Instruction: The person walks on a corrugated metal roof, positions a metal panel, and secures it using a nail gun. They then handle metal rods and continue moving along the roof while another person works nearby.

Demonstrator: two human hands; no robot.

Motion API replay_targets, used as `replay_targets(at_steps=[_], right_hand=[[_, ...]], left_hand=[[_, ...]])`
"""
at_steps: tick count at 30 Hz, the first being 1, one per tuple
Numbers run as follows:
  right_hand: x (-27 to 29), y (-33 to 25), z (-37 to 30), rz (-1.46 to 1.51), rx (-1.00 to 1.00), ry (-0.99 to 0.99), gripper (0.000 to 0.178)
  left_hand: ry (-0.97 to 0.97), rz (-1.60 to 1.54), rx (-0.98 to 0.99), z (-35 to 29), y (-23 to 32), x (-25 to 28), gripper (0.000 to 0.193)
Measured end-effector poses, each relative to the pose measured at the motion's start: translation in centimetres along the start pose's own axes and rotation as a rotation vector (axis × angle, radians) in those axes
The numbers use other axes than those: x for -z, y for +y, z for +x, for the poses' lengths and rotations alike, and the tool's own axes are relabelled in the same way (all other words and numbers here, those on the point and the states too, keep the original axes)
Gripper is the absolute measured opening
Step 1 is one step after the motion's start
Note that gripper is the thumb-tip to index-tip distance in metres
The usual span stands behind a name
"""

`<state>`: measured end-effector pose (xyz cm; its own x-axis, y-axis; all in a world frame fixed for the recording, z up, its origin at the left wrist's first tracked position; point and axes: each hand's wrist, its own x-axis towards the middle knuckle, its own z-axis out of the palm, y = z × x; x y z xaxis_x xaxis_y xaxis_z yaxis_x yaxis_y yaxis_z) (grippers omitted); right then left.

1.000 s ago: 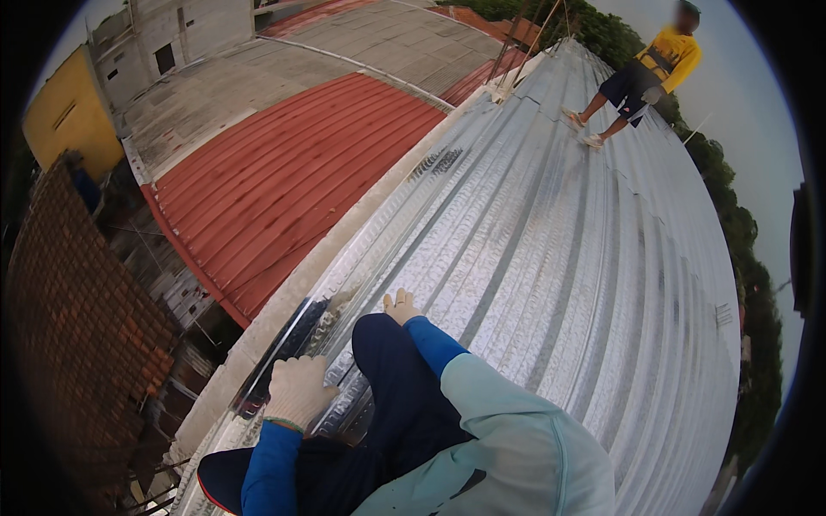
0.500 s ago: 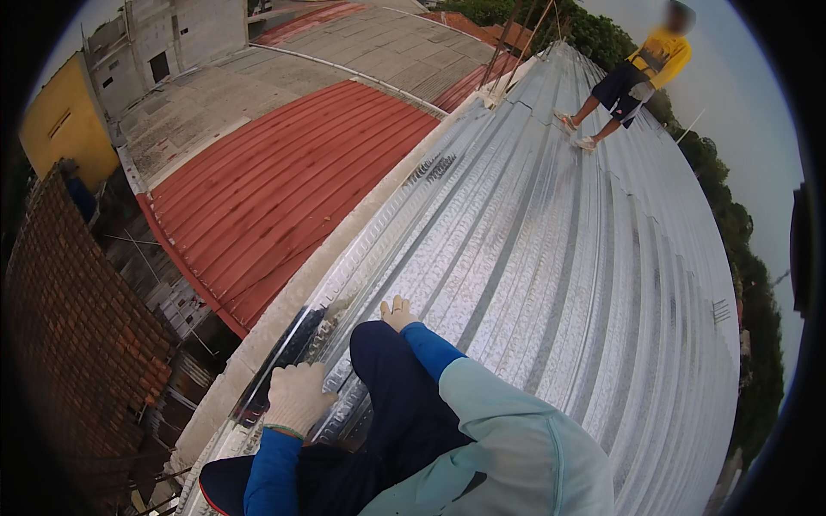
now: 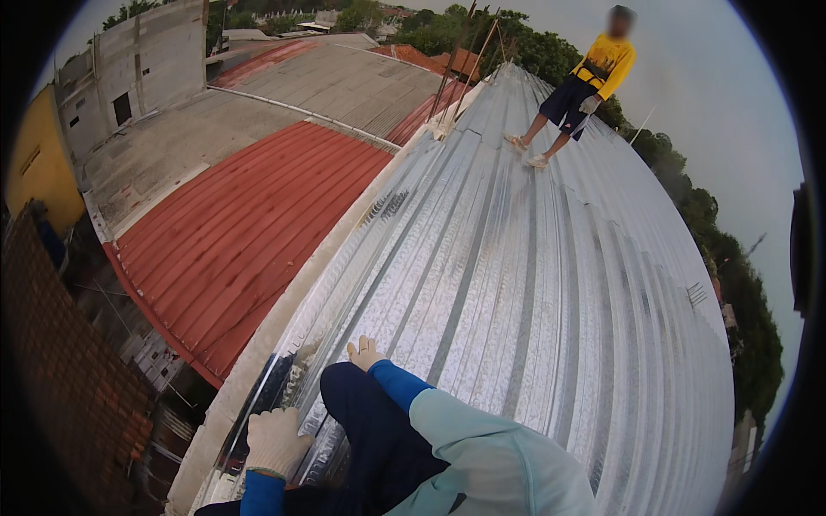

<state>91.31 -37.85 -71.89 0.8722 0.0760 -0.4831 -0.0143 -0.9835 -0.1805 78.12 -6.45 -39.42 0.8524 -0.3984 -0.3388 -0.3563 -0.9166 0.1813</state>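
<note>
Both my hands wear cream knit gloves. My left hand (image 3: 277,441) is at the lower left, against the edge of the metal roof, beside a dark, shiny metal strip (image 3: 268,385). Its fingers curl down with their tips hidden, so I cannot tell what they grip. Farther forward, past my raised knee (image 3: 353,387), my right hand (image 3: 366,353) rests on the ribbed silver roofing sheets (image 3: 482,284). Its fingers are apart and it holds nothing.
A pale concrete wall top (image 3: 284,310) runs along the roof's left edge. Beyond and below it lie a red metal roof (image 3: 249,232) and a tiled roof (image 3: 69,378). Upright rods (image 3: 452,73) rise at the far edge. A person in a yellow shirt (image 3: 607,64) stands farther up the sheets.
My view has tilted up and turned right, so the scene sits lower and further left. Both hands keep their places on the roof. The other person's feet stay put.
</note>
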Motion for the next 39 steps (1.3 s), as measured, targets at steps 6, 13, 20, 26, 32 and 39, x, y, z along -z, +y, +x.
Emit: replay_targets(at_steps=[6,13,20,26,32,39], right_hand=[[0.3,-1.5,0.2,0.025,0.003,-0.027,0.062],[0.7,-1.4,-0.4,0.053,0.001,-0.027,0.061],[0.9,-1.0,-0.4,0.06,-0.009,-0.034,0.062],[0.8,-1.5,-0.5,0.026,0.013,0.007,0.06],[1.0,-1.6,-1.0,0.048,0.024,0.039,0.057],[1.6,-2.3,-1.5,0.05,0.017,-0.004,0.06]], left_hand=[[-0.021,0.012,0.023,0.1,-0.7,-0.5,0.048],[-0.001,0.019,0.014,-0.1,-0.5,-0.3,0.048],[0.003,0.024,0.012,-0.2,-0.1,-0.1,0.048],[0.047,0.029,-0.003,-0.5,-0.5,-0.8,0.048],[0.081,0.036,-0.019,-0.4,-0.6,-1.2,0.046],[0.004,0.006,0.006,-0.6,0.0,0.0,0.045]])
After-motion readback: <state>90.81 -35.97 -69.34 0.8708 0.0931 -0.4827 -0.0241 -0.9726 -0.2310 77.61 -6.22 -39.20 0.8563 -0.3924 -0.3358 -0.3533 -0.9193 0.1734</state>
